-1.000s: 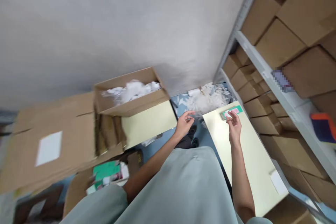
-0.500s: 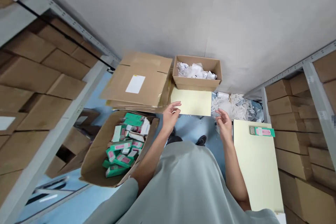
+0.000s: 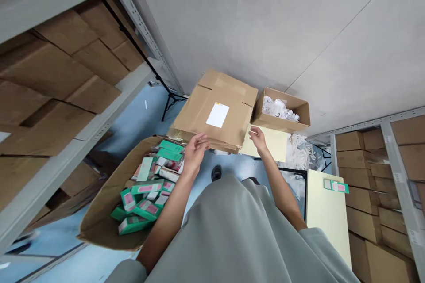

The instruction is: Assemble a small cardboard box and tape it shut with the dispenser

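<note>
My left hand hovers over the right rim of an open cardboard box full of several green and pink packets. Its fingers are loosely curled and hold nothing. My right hand is raised near the edge of a stack of flattened cartons, fingers apart and empty. One green and pink packet lies alone on a pale yellow tabletop at the right.
A small open carton with white scraps sits on another yellow surface. White paper scraps litter the floor. Metal shelves with brown boxes stand at the left and right. A tripod leg stands by the wall.
My view has swung left from the yellow tabletop toward the box of packets. Both hands moved left with it, away from the single packet left on the table.
</note>
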### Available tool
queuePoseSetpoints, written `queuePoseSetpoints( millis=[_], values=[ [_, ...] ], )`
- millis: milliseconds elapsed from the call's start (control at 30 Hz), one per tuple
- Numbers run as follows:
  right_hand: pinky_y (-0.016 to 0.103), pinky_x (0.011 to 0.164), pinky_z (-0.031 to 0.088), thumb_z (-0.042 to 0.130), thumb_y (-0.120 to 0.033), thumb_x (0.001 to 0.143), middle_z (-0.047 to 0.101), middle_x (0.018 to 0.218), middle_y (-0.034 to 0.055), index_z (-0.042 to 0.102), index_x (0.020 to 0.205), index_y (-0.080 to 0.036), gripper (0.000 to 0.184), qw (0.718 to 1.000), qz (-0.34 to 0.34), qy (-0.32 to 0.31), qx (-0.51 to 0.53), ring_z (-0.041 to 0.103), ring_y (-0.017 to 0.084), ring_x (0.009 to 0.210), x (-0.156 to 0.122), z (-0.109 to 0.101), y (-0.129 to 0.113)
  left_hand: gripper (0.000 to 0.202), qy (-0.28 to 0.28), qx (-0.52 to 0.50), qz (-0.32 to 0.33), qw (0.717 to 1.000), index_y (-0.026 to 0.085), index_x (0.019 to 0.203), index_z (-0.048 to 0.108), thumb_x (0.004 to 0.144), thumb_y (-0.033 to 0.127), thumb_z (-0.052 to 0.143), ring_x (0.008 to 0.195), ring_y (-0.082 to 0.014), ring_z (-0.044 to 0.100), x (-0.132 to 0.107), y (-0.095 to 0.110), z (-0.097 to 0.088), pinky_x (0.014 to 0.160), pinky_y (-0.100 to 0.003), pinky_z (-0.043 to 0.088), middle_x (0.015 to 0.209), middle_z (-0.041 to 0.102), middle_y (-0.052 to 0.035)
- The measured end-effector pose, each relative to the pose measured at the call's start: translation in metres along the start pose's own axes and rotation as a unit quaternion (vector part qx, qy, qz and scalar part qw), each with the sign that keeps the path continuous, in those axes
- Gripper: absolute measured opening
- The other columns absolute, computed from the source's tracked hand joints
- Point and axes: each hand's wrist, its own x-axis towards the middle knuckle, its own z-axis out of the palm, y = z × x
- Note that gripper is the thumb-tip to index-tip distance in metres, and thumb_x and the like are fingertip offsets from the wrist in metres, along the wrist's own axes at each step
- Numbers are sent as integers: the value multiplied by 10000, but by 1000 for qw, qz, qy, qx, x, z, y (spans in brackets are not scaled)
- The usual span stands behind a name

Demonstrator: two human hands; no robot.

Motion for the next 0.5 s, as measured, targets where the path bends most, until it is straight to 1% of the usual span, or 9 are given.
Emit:
queuePoseSetpoints(
  millis=[67, 133, 167, 233, 300, 367, 400, 500],
  values=[
    [351, 875, 631, 717, -428, 857, 759, 1348, 159, 679, 1256, -202, 460, 998, 44, 25, -39, 745, 255, 1120, 10, 16, 3, 568, -13, -28, -34, 999, 241, 1259, 694, 731, 340, 878, 1040, -210, 760, 10, -7, -6, 956, -407, 663, 1323, 732, -101],
    [340, 821, 629, 730, -451, 861, 793, 1195, 148, 689, 1215, -189, 443, 995, 63, 26, -66, 761, 257, 1054, 14, 27, 3, 570, -12, -51, -62, 997, 251, 1253, 660, 741, 325, 900, 1091, -217, 759, 17, -13, -8, 1047, -472, 654, 1305, 715, -94],
    [333, 783, 624, 736, -460, 858, 801, 1100, 133, 702, 1166, -185, 414, 995, 63, 23, -74, 765, 256, 998, 15, 31, 2, 556, -8, -61, -73, 995, 249, 1243, 650, 751, 317, 901, 1118, -224, 755, 19, -15, -8, 1089, -503, 641, 1288, 712, -96],
    [322, 727, 607, 743, -468, 847, 791, 932, 94, 716, 1008, -192, 321, 994, 55, 19, -90, 755, 250, 890, 13, 36, -4, 496, -5, -79, -89, 993, 239, 1214, 646, 784, 306, 884, 1170, -242, 746, 23, -18, -11, 1163, -560, 601, 1257, 716, -104],
    [321, 727, 593, 753, -460, 832, 766, 827, 67, 683, 825, -213, 257, 993, 40, 24, -109, 739, 247, 839, 10, 39, -14, 424, -7, -91, -102, 991, 230, 1167, 659, 806, 297, 870, 1201, -254, 741, 26, -19, -15, 1213, -593, 563, 1228, 724, -106],
    [329, 771, 585, 784, -436, 807, 759, 794, 63, 638, 709, -230, 271, 991, 20, 38, -124, 736, 254, 843, 5, 39, -25, 385, -15, -105, -113, 988, 225, 1117, 684, 793, 284, 884, 1199, -254, 747, 28, -19, -21, 1246, -591, 537, 1181, 736, -93],
    [333, 797, 580, 803, -423, 796, 766, 801, 65, 633, 688, -234, 276, 990, 8, 46, -131, 739, 258, 856, 2, 40, -31, 375, -20, -114, -116, 987, 224, 1092, 697, 779, 283, 895, 1188, -252, 754, 29, -18, -24, 1258, -582, 528, 1147, 745, -82],
    [328, 817, 559, 813, -417, 817, 788, 836, 60, 661, 719, -242, 252, 983, -42, 58, -171, 736, 252, 849, -10, 41, -48, 336, -20, -145, -116, 982, 224, 1013, 722, 752, 321, 911, 1118, -256, 776, 30, -13, -29, 1258, -575, 532, 1066, 768, -59]
  ],
)
